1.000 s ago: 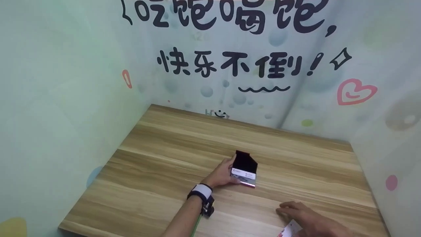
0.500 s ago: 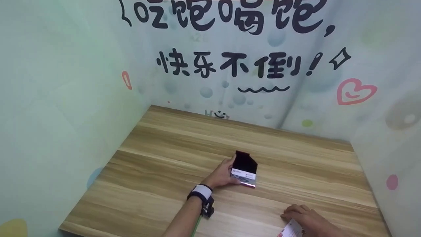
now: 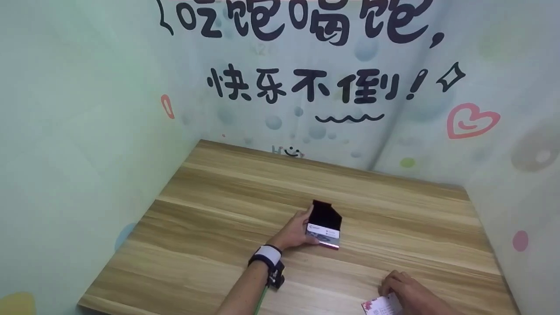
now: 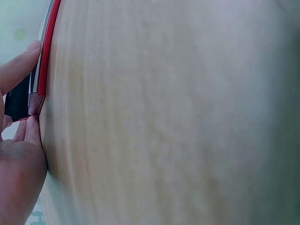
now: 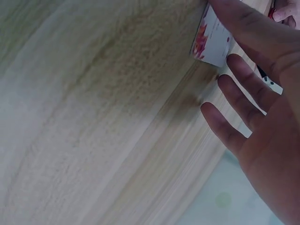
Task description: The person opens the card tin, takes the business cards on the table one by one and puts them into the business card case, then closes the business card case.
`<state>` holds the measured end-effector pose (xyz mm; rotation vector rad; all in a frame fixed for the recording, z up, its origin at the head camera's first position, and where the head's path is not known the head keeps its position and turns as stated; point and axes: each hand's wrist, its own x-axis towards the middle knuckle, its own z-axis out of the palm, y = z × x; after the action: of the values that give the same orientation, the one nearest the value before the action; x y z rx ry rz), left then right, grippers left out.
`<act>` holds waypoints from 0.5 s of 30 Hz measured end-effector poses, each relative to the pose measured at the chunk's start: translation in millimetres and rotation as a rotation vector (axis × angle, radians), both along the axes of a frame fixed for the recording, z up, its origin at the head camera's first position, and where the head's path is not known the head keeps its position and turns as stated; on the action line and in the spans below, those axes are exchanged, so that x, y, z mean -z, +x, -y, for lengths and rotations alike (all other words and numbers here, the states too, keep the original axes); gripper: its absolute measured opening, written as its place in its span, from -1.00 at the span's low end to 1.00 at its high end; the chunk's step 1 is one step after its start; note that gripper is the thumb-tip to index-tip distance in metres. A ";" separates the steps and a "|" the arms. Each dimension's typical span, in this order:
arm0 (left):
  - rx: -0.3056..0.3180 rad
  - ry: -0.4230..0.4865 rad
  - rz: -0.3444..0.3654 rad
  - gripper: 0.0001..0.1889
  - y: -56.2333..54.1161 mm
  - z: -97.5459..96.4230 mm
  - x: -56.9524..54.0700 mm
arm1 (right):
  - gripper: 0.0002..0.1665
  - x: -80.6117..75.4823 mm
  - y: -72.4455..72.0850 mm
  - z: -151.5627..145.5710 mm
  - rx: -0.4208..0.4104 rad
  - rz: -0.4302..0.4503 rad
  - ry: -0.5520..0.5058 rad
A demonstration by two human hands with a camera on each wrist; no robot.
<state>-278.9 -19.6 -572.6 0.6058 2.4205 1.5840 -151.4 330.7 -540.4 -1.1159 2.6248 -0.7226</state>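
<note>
My left hand (image 3: 289,232) holds a flip-top business card case (image 3: 326,215) on the table. Its dark-lined lid stands raised, and white-and-grey printed cards (image 3: 324,231) show inside. In the left wrist view, the thumb lies on top of the case's cards, and the red outer shell (image 4: 46,65) faces the wood. Nearer the front edge, my right hand (image 3: 407,290) pinches a white business card (image 3: 379,306) with pink flowers at one end. The right wrist view shows the thumb over this card (image 5: 214,40); the other three fingers stretch apart below it.
A wood-grain table (image 3: 210,197) spreads beneath both hands. Printed fabric walls (image 3: 262,127) enclose it at the back and sides. The left wrist wears a strap (image 3: 267,253) with a small black device, and a green cord runs along that forearm.
The flowered card has turned flatter and further to the left in my right hand, whose fingers have drawn in and shifted slightly right. My left hand and the case have stayed put.
</note>
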 end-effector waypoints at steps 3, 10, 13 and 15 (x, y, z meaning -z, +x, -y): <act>0.003 0.008 0.009 0.19 0.4 -0.7 -0.2 | -0.38 -2.1 1.5 5.1 0.052 0.058 0.009; 0.003 0.015 0.039 0.18 2.3 -1.0 -1.8 | -0.26 -9.2 5.5 14.6 0.160 0.137 0.128; 0.001 0.010 0.043 0.17 3.3 -0.3 -2.8 | -0.23 -8.0 7.2 15.8 0.132 0.057 0.133; 0.003 0.004 0.041 0.17 3.4 0.3 -2.7 | -0.23 -5.8 8.4 16.4 0.101 -0.041 0.154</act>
<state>-275.5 -19.8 -569.9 0.5712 2.3865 1.5847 -143.0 314.4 -534.5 -0.9715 2.7337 -0.5098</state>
